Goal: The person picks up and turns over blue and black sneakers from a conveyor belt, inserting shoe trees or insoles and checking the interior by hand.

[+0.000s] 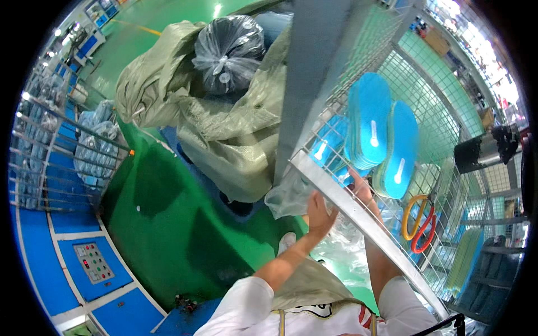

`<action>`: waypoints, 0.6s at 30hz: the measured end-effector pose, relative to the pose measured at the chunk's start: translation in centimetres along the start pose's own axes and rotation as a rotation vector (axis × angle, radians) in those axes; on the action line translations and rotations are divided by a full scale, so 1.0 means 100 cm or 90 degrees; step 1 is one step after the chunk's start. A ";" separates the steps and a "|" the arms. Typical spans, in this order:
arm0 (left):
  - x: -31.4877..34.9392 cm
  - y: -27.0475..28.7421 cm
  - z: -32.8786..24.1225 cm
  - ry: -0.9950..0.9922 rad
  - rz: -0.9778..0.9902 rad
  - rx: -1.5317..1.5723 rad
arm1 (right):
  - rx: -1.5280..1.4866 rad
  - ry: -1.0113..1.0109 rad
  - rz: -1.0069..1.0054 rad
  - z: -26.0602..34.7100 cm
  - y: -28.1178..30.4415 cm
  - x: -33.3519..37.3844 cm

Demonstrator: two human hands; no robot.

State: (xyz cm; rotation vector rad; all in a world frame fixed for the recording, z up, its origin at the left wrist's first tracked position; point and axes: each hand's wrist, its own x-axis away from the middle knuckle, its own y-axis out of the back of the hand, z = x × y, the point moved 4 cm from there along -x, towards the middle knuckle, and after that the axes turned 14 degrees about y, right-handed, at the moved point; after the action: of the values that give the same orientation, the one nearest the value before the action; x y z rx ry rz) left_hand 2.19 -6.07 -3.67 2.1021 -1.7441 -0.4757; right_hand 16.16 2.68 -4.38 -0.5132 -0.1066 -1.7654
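Head view, factory floor: a person's right fingers (pixel 357 178) reach the lower end of a tall stack of bright-blue, sole-shaped insoles (pixel 370 120), which rises just above them beside a silvery wire-mesh cage wall (pixel 437 101). One finger points upward; wire crosses the rest, so whether they grip an insole cannot be told. A matching second stack of blue insoles (pixel 399 145) stands just to their right.

Across a pale metal rail (pixel 319 178), the left fingers (pixel 317 204) are parted, thin clear plastic film (pixel 288 196) bunched just to their left. Whether they pinch any of it cannot be told. More crinkled transparent film (pixel 342 246) hangs below them.

The likeliest trouble lies at the stack's lower end: a tug or knock from the right fingers could shift the bottom edges and send the insoles sliding out of line, perhaps into the neighbouring stack. Film so close to the left fingers could snag on the rail's corner and tear, or slip away, being light and slick. The wire grid could scrape the right knuckles if they pull back hastily. Scissors with yellow and red loop handles (pixel 431 211), below and right of the right fingers, could be knocked loose by a careless sweep.
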 end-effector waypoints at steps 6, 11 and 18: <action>0.071 -0.043 0.013 0.116 0.333 0.033 | 0.135 0.161 0.095 0.053 -0.058 0.039; 0.147 -0.054 0.022 0.079 0.914 -0.447 | 0.185 0.256 0.002 0.052 -0.071 0.030; 0.070 0.013 -0.003 0.045 0.470 -0.263 | 0.898 0.654 -0.072 0.033 -0.056 0.014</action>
State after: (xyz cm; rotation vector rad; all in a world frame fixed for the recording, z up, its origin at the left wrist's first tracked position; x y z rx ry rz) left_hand 2.46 -13.14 -2.92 1.0802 -2.0016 -0.4708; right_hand 11.54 4.04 0.22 1.3941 -0.5786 -1.4234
